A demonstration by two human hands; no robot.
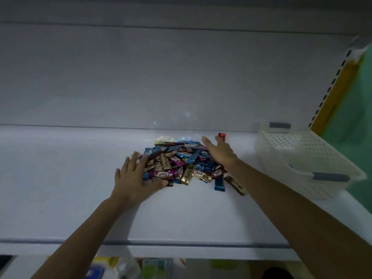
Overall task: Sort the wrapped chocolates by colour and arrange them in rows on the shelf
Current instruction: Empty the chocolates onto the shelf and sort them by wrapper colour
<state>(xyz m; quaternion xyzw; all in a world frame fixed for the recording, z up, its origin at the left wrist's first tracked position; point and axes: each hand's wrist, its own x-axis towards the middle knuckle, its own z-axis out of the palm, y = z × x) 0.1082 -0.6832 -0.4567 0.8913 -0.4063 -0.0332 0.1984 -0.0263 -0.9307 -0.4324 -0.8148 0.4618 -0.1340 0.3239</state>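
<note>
Flanking the heap of shiny foil-wrapped chocolates (pixel 177 164) at mid-frame on the white shelf (pixel 80 178), left hand (pixel 134 178) and right hand (pixel 219 152) press its sides, fingers straight, grasping nothing.

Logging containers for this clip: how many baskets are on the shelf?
1. A white perforated basket sits at the right end of the shelf, right of the chocolate pile and apart from it. No other basket shows; things below the shelf are too blurred to tell.
</note>
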